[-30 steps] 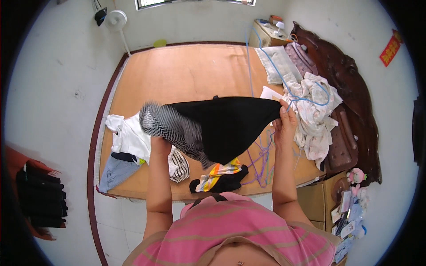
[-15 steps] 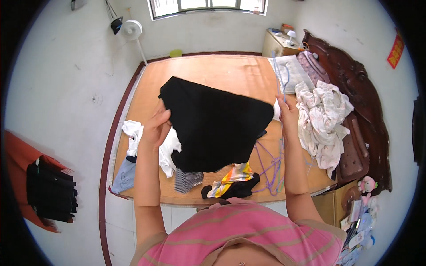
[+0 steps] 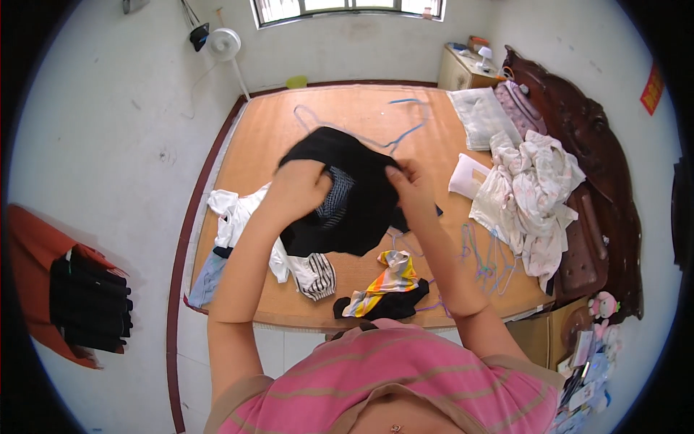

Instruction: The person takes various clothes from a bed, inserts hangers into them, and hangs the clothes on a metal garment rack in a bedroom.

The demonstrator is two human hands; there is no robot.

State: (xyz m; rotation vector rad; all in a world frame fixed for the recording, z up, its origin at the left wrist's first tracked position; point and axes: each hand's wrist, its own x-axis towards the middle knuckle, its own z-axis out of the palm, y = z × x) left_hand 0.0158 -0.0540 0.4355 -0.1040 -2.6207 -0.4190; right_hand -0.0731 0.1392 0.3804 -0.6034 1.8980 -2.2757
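Note:
A black garment (image 3: pixel 347 235) hangs in front of me over the bed, its cut unclear. My left hand (image 3: pixel 300 184) is closed on its left side, by an opening where a grey patterned patch (image 3: pixel 336 197) shows. At the upper right edge, the fingers of my right hand (image 3: pixel 410 184) pinch the same cloth. A light blue clothes hanger (image 3: pixel 412 130), smeared by motion, sticks out beyond the top of the garment. Its lower part is hidden, so I cannot tell whether it is inside the cloth or behind it.
On the bed mat (image 3: pixel 267 130) lie white clothes (image 3: pixel 235 213), a striped piece (image 3: pixel 318 278), a yellow-and-grey cloth (image 3: pixel 390 278) and several loose hangers (image 3: pixel 495 264). Rumpled bedding (image 3: pixel 531 188) lies by the dark headboard (image 3: pixel 578 130). A white fan (image 3: pixel 224 45) stands at the far left.
The black garment has bunched up from its spread-out state. My right hand has come left onto the cloth, and the blue hanger has swung from upright at the right to above the garment.

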